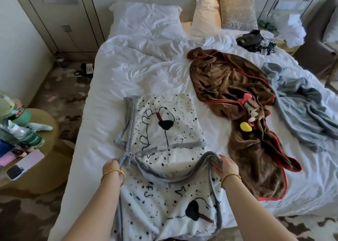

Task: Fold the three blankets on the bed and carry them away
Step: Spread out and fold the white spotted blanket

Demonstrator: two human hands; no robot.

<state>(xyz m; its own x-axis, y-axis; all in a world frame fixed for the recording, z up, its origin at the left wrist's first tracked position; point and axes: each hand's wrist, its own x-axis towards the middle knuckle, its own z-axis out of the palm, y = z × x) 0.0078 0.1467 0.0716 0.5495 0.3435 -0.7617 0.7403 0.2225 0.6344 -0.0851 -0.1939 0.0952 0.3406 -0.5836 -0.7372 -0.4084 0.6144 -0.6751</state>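
A white spotted blanket [161,131] with a grey border is being handled at the near edge of the bed [102,98]; its far part is lying flat and partly folded on the white sheet, while its near part is hanging down over the bed's edge toward the person. The grey-edged fold is being gripped at its left end by the left hand [114,167], whose fingers are curled round the bunched fabric, and at its right end by the right hand [225,165], whose fingers are closed over the hem. Between the two hands the edge is sagging in a shallow curve. A gold bangle is being worn on each wrist. To the right of the spotted blanket, a brown blanket [236,102] with red trim is lying crumpled along the bed, and just beyond it a pale blue blanket [300,105] is lying rumpled near the bed's right side. Pillows [219,12] are propped at the head of the bed. A round stool [48,160] cluttered with bottles and a phone is standing to the left.
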